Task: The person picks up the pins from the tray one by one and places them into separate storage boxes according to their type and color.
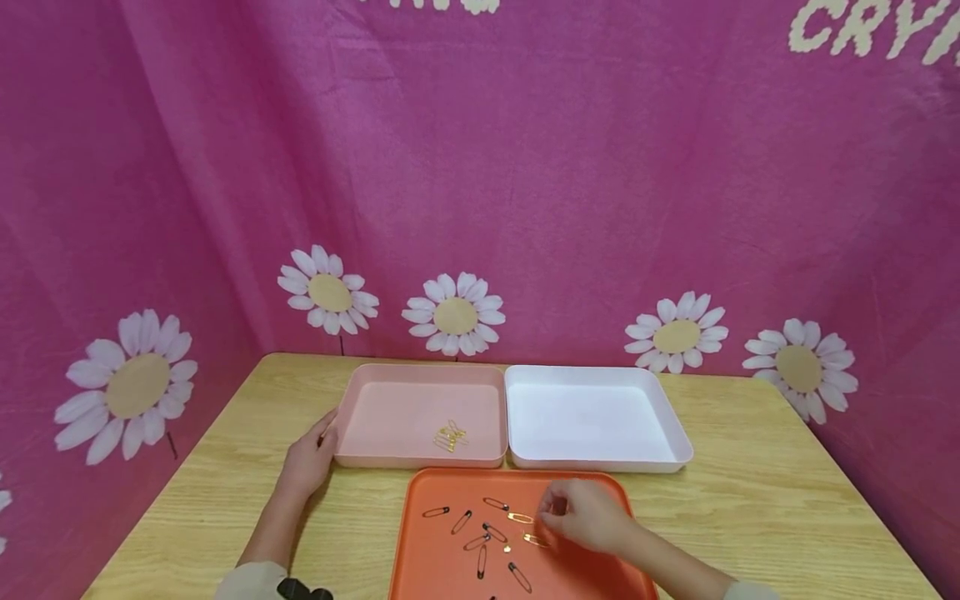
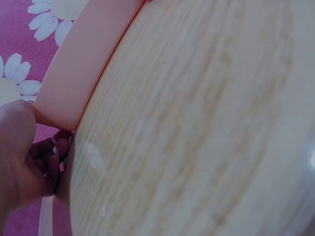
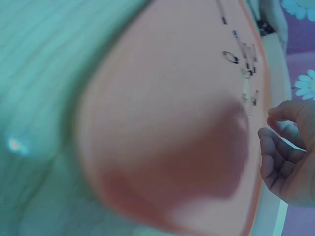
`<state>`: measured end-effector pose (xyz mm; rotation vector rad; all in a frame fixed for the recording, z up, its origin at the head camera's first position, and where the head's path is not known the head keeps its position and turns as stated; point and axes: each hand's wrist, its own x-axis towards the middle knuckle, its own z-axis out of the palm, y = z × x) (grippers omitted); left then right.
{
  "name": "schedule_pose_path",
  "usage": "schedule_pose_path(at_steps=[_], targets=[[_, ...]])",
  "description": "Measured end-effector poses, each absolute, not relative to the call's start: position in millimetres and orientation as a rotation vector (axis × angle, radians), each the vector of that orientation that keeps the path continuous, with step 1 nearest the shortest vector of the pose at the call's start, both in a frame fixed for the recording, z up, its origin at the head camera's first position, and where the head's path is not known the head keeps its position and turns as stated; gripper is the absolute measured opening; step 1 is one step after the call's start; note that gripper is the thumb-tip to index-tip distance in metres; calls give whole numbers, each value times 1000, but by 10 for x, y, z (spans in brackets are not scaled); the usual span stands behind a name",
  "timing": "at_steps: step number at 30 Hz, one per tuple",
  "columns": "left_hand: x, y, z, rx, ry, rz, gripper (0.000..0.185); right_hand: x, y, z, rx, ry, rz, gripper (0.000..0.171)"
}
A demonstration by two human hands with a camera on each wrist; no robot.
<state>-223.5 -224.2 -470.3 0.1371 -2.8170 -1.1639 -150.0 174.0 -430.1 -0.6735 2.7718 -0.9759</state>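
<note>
Safety pins [image 1: 482, 562]: slim loops, black or gold. Right hand [image 1: 588, 515]: fingers bent, thumb apart. Left hand [image 1: 307, 461]: pinching pink tray's [image 1: 401, 417] edge.

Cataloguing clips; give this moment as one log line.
left hand: at pink tray, left end; right hand: above orange tray, near gold pins; dark pins: in orange tray; more gold pins: in pink tray

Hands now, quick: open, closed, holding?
Left hand: touching pink tray; open or closed, can't tell.
Right hand: open above orange tray, nothing visibly held.
</note>
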Motion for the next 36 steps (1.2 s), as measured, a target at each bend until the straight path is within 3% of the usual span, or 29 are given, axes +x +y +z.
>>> schedule_pose_path(at_steps=[11, 36], targets=[[-2233, -2240, -4679, 137, -2824, -1145, 46, -1367, 1830, -4385, -828, 2771, -752, 8], [-2244, -2254, -4717, 128, -2816, -1166, 47, -1306, 1746, -4426, -708, 2823, -624, 9]])
